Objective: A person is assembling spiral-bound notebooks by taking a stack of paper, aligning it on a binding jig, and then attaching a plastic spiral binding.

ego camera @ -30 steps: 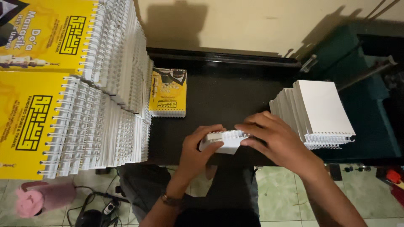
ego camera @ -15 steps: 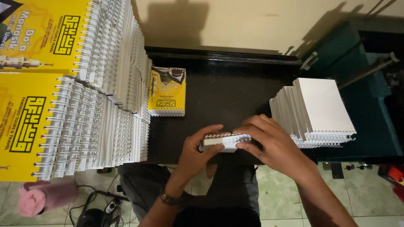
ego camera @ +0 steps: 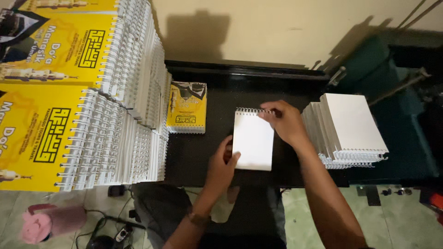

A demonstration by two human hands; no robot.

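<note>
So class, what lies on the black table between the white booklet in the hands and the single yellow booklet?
Head view: only bare black table between the white booklet and yellow booklet.

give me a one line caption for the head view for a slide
Two hands, left hand and right hand, hold a white spiral-bound booklet flat on a black table between booklet stacks.

Head camera looks steeply down, close above the black table (ego camera: 277, 87).
</note>
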